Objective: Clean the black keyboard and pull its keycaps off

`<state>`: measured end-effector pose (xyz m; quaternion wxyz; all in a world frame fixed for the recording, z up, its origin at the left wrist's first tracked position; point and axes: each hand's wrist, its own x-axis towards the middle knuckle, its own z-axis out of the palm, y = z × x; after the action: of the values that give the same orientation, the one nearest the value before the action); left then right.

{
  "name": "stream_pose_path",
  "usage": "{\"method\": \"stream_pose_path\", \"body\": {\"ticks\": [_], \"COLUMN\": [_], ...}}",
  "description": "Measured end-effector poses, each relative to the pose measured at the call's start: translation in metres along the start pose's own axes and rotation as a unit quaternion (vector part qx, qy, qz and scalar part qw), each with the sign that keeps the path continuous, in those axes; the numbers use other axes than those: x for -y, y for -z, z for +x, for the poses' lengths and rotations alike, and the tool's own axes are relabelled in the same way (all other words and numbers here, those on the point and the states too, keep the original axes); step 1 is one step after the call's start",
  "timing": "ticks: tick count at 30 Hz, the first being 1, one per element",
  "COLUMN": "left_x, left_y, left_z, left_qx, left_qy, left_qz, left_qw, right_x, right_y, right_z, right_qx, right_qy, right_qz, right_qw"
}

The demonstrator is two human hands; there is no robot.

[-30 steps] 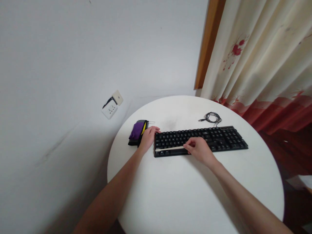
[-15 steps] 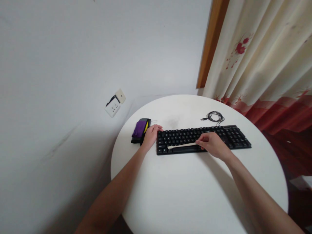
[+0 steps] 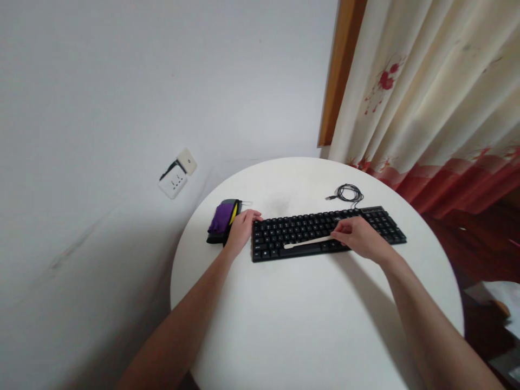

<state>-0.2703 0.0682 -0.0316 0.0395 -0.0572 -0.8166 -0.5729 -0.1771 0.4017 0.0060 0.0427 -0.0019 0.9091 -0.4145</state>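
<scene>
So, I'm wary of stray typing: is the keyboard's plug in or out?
Out: the plug lies loose on the table behind the keyboard.

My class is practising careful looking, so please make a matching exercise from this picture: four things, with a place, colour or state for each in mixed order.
Things
1. Keyboard
2. White stick
3. Cable
4. Purple cloth

Descriptions
A. Lies to the left of the left hand
B. Black, with rows of keys
C. Loosely coiled on the table
D. Held by the right hand

Right pairs: 1-B, 2-D, 3-C, 4-A
</scene>
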Motion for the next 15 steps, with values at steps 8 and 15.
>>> {"method": "stream_pose_path", "body": {"ticks": [8, 15], "left_x": [0.007, 0.002], "left_y": [0.001, 0.001], "left_z": [0.002, 0.001], "left_qx": [-0.001, -0.007], "left_qy": [0.003, 0.008], "left_qz": [0.004, 0.005], "left_qw": [1.0, 1.0], "right_x": [0.011, 0.002], "right_y": [-0.014, 0.0], "right_z": [-0.001, 0.0], "right_qx": [-0.035, -0.027], "right_qy": [0.014, -0.009], "right_qz": [-0.019, -0.008], "right_qw": [0.999, 1.0]}}
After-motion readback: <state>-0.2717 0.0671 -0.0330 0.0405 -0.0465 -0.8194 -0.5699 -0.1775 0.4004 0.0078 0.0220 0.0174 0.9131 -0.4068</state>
